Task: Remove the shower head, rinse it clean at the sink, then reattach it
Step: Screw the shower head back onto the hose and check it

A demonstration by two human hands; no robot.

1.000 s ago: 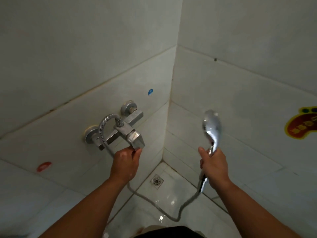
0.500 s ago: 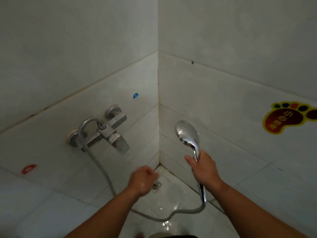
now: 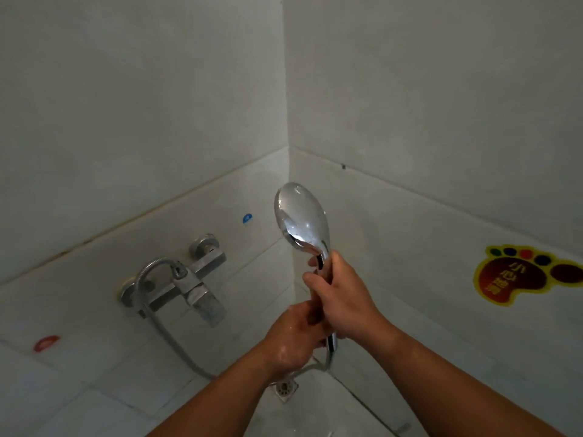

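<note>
A chrome shower head [image 3: 301, 217] stands upright in front of the wall corner, wet with drops, its back toward me. My right hand [image 3: 340, 294] grips its handle just below the head. My left hand [image 3: 293, 337], wet, sits under the right one at the lower end of the handle; its fingers are partly hidden, and they seem to curl round the handle. The metal hose [image 3: 167, 329] runs from the handle's bottom down and left, then up to the wall faucet [image 3: 189, 287].
White tiled walls meet in a corner straight ahead. A floor drain [image 3: 286, 388] lies below my hands. A foot-shaped sticker [image 3: 523, 274] is on the right wall; a blue dot [image 3: 247, 218] and a red dot [image 3: 46, 343] are on the left wall.
My left hand left the faucet lever and came over to the handle beneath my right hand. My right hand carried the shower head left and up, toward the corner.
</note>
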